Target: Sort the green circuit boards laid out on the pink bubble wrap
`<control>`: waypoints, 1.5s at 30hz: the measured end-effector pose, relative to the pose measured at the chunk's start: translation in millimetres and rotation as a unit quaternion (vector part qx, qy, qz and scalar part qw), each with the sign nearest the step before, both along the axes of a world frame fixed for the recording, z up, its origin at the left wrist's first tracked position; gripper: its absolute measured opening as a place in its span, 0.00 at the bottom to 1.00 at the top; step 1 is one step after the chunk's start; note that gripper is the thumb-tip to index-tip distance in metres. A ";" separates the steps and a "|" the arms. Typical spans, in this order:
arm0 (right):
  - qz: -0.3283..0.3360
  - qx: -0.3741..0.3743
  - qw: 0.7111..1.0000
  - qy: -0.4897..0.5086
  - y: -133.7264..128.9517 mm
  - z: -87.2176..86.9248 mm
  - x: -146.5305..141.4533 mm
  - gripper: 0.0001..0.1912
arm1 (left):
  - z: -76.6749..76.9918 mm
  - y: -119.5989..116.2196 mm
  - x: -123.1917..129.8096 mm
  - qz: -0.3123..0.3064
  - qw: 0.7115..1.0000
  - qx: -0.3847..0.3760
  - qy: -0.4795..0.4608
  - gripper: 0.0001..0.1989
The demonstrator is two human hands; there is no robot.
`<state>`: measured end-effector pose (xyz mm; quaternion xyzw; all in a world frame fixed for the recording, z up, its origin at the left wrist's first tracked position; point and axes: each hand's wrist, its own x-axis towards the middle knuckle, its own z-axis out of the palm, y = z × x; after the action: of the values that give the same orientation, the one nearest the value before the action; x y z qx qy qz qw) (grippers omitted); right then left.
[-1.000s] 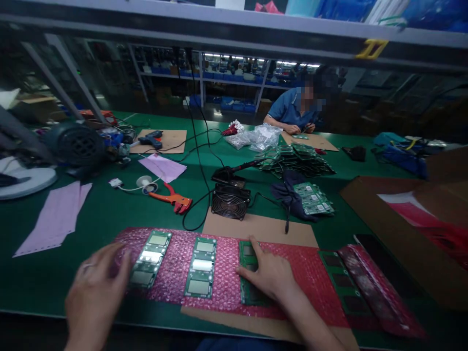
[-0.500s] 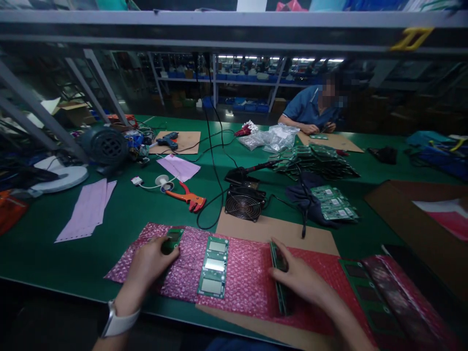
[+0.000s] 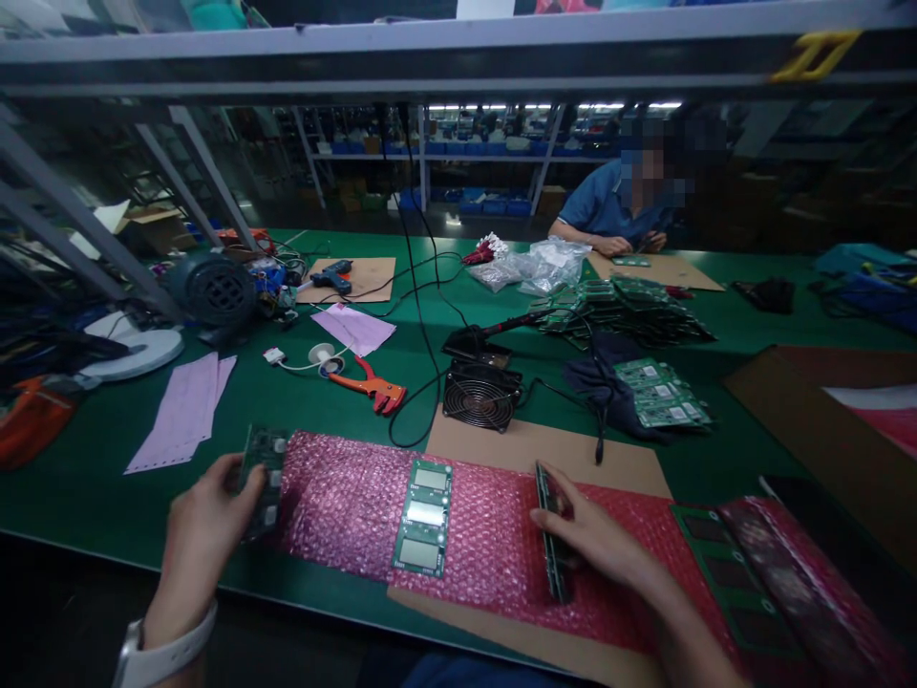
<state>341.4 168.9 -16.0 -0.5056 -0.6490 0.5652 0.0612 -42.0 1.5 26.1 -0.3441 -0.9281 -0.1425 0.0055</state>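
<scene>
My left hand [image 3: 211, 511], with a watch on the wrist, grips a green circuit board [image 3: 266, 478] at the left end of the pink bubble wrap [image 3: 344, 506]. Small components show on that board's face. Over the wrap's right half, my right hand [image 3: 584, 526] holds another circuit board [image 3: 550, 535] tilted up on its long edge; whether it is one board or a thin stack I cannot tell. Between the hands, a board with three small display panels [image 3: 422, 516] lies flat on the wrap. Further right lies a similar board [image 3: 731, 573] with dark panels, beside folded bubble wrap [image 3: 809, 573].
Cardboard [image 3: 544, 444] lies under the wrap. Behind stand a fan [image 3: 479, 397], orange wire strippers [image 3: 373, 387] and a heap of boards [image 3: 630, 311]. More boards [image 3: 659, 394] rest on dark cloth. A cardboard box [image 3: 809, 401] is at right. A co-worker [image 3: 608, 205] sits across the table.
My left hand has moved left with its circuit board, from over the wrap to its left end, and the component face now shows. The right hand has stayed almost in place.
</scene>
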 end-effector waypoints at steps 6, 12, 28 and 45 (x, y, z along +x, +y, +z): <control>-0.002 0.002 1.000 -0.007 -0.2 -1.2 -3.3 0.40 | 14.7 21.5 100.7 -0.132 0.974 0.049 0.177 0.12; 0.006 0.070 0.997 -0.013 1.3 -3.9 -2.8 0.38 | -45.7 66.1 180.1 -0.261 0.956 0.027 0.130 0.10; 0.015 0.111 0.993 -0.019 0.6 -11.0 -2.3 0.41 | -38.3 78.2 147.9 -0.227 0.964 0.003 -0.140 0.19; 0.029 0.127 0.991 -0.022 -5.7 8.0 -13.7 0.43 | -12.9 37.8 64.0 0.016 0.859 0.306 -0.410 0.33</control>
<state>327.7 163.2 -8.0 -0.4870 -0.7311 0.4684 0.0945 22.0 39.3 13.2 -0.2205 -0.7618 -0.5471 -0.2680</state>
